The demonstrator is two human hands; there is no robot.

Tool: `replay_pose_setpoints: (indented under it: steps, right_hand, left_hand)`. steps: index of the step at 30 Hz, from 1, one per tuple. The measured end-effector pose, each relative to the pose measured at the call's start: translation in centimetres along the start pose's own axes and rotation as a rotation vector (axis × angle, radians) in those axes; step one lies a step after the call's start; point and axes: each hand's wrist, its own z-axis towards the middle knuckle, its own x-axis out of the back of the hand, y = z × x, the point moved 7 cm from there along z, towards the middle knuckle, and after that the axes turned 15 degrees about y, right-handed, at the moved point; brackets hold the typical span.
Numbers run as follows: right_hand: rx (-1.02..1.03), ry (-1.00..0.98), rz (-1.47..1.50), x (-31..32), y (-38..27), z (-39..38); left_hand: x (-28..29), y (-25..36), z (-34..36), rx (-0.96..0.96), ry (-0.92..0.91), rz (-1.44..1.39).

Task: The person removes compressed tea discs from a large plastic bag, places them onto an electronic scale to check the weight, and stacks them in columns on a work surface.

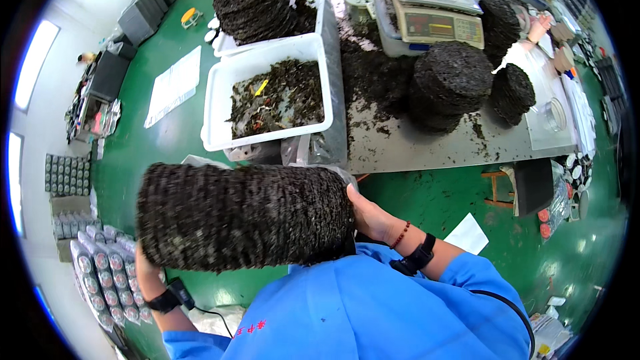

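Close to my body I hold a long stack of dark, rough seaweed sheets (243,217) on its side. My left hand (148,263) grips its left end, mostly hidden behind it; my right hand (367,210) wraps round the right end. Beyond the stack a white plastic tub (208,113) holds loose dark flakes and a small yellow strip (261,88). Behind that, another white tub (320,13) holds a round stack of dark sheets (250,7).
A steel table (400,153) at right carries several dark round stacks (450,80), loose flakes, a weighing scale (440,20) and a glass jar (553,115). Another person's hand (539,30) is at far right. Wrapped packages (110,273) lie on the green floor (120,180) at left.
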Motion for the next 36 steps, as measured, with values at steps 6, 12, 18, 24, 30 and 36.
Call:
replay_pose_setpoints:
  steps: [6,12,18,24,30,36]
  right_hand:
    - [0.383,0.139,0.321,2.6,-7.7,-7.4]
    - [1.123,0.811,0.386,17.1,-18.9,-30.8]
    - [1.305,0.770,-1.192,0.2,-27.6,-31.0]
    - [1.377,0.428,-1.908,-4.0,-27.2,-17.6]
    - [1.577,0.234,-1.908,0.1,-30.8,-10.6]
    - [1.512,0.122,-1.898,3.7,-31.0,-4.8]
  left_hand:
    - [-5.6,2.4,-5.5,-0.337,-0.157,-0.008]
    - [-36.7,-5.1,-11.6,-0.211,-0.723,0.023]
    - [-46.8,-23.4,-14.9,0.909,-0.698,-0.648]
    - [-50.9,-32.0,-9.6,0.938,-0.288,-0.837]
    - [-54.9,-38.6,-2.4,0.807,0.022,-0.625]
    - [-58.0,-35.8,-5.5,0.559,0.271,-0.394]
